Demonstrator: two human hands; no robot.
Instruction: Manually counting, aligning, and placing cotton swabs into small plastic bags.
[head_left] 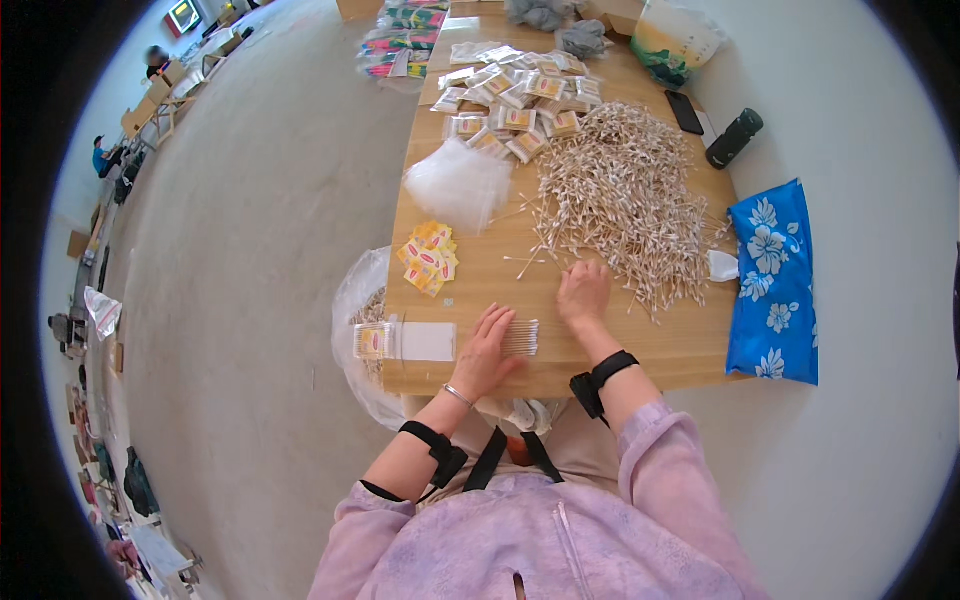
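Observation:
My left hand [487,350] lies with its fingers stretched out over one end of a neat row of cotton swabs [523,338] near the table's front edge. At the near edge of a big loose heap of cotton swabs [625,185], my right hand [585,293] has its fingers curled together; whatever they hold is hidden. Left of my left hand is a flat white rectangle [428,342]. Beside that, at the table's left edge, a small clear packet of swabs with a yellow label [374,341] sits. Yellow-and-white label cards [430,257] are scattered farther up.
Clear plastic bags [460,183] lie beyond the cards, with many filled swab packets [518,95] behind. A blue flowered pouch [775,285], a black bottle [735,138] and a phone [684,112] line the right side by the wall. A plastic sack [350,300] hangs at the left edge.

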